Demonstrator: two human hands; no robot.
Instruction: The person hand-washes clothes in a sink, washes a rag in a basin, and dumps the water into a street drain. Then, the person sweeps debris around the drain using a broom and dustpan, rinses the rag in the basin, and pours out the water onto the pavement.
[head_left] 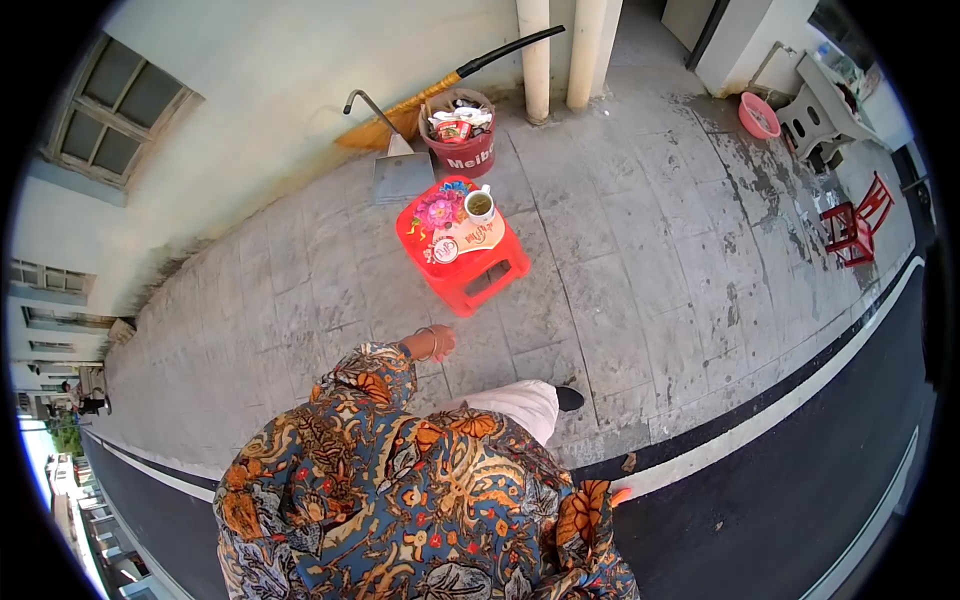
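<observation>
My left hand (440, 343), with a thin bracelet at its wrist, hangs in front of me over the paving. Its fingers look loosely apart, with nothing seen in them. Nearest to it is a red plastic stool (478, 285) with a printed flower top. On the stool stands a white mug (480, 204) holding a greenish-brown drink. Only a small bit of my right hand (621, 496) shows beyond the patterned sleeve, above the kerb line; its fingers are mostly hidden.
Behind the stool are a red bucket (468, 155) full of rubbish, a dustpan (403, 178) and a broom (400, 112) against the wall. A pink basin (758, 117) and a small red chair (850, 230) stand at right. Dark road (800, 480) borders the paving.
</observation>
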